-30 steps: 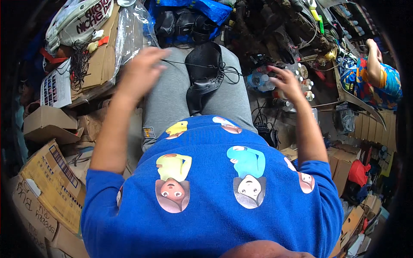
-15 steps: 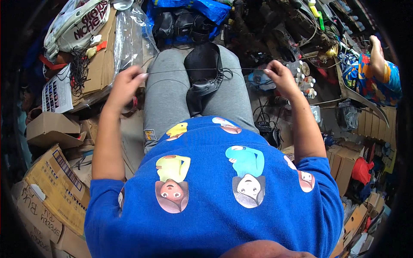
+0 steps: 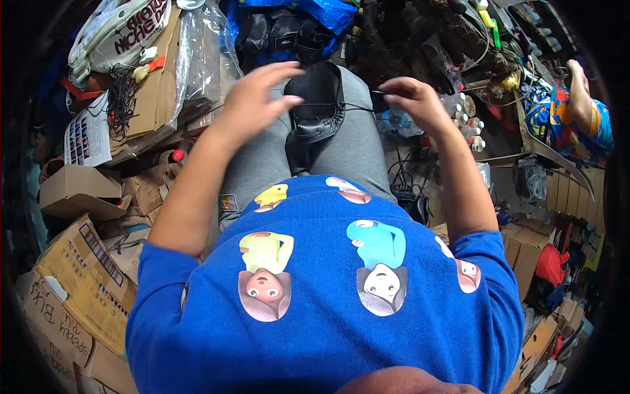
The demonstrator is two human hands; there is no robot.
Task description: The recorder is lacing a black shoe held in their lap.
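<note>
A black leather shoe [image 3: 317,125], opening facing up, is held between my thighs in grey trousers [image 3: 262,154]. Dark thread [image 3: 357,107] crosses its opening and runs out over my right thigh. My left hand [image 3: 259,102] hovers at the shoe's left side, thumb and fingers apart, slightly smeared by motion. Off the right side, my right hand [image 3: 420,105] is curled with thumb and forefinger near each other on the thread's end. Something thin and pale shows at those fingertips, too small to name.
Cardboard boxes [image 3: 82,197] and a board with a plastic sheet [image 3: 200,59] lie left. A blue bag [image 3: 328,16] with black shoes is ahead. Plastic bottles [image 3: 474,125] and a black cord [image 3: 410,190] are at right. Another person's arm [image 3: 579,92] shows far right.
My left hand has come in rightward to the shoe and its fingers have spread. The thread, taut between both hands before, now sags over the right thigh. My right hand has shifted slightly left.
</note>
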